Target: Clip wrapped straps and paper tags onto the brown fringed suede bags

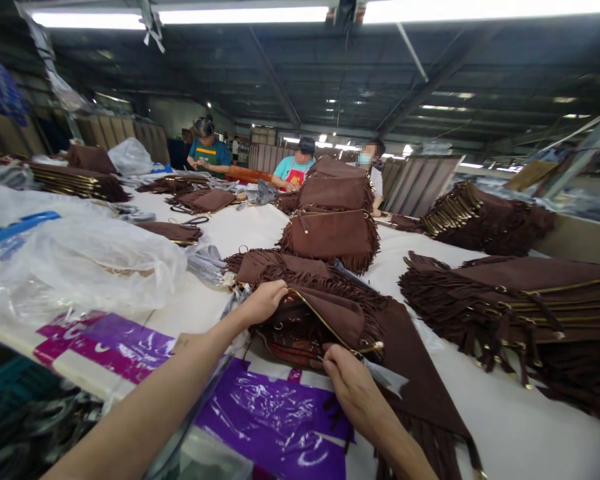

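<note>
A brown fringed bag lies in front of me with its gold zipper undone, showing a dark patterned lining. My left hand pinches the bag's edge at the zipper's left end. My right hand is closed on the near edge of the opening, its fingertips partly hidden. Beneath and to the right spreads a flat brown fringed piece. More brown fringed material lies just behind the bag.
Stacked brown fringed bags stand ahead, with another pile at right. Clear plastic covers the left side; purple plastic lies along the near table edge. A teal crate sits below left. Several people work across the table.
</note>
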The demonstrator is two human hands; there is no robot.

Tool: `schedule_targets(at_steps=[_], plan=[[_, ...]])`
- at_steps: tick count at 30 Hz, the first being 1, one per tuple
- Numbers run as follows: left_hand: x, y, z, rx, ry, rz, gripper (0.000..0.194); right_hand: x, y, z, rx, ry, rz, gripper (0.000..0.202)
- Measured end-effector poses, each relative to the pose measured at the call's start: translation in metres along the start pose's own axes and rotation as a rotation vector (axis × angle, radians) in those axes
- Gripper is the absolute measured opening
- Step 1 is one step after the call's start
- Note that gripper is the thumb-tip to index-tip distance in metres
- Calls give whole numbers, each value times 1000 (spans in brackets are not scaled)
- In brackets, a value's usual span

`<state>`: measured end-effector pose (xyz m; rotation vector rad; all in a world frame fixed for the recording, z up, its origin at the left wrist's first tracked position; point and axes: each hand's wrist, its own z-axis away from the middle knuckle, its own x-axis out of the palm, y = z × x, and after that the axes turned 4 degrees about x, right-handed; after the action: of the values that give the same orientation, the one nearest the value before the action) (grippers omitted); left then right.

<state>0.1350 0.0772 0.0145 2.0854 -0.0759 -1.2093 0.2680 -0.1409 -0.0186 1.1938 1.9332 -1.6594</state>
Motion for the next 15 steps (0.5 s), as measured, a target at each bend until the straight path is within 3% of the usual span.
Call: schedule_targets(at_steps=[7, 15], plan=[[9, -10, -5, -152, 0, 223, 26, 18, -26, -33, -92, 41, 3, 20], [25, -17, 3, -304, 19, 398, 24, 48, -23, -55, -13, 105, -175, 20]])
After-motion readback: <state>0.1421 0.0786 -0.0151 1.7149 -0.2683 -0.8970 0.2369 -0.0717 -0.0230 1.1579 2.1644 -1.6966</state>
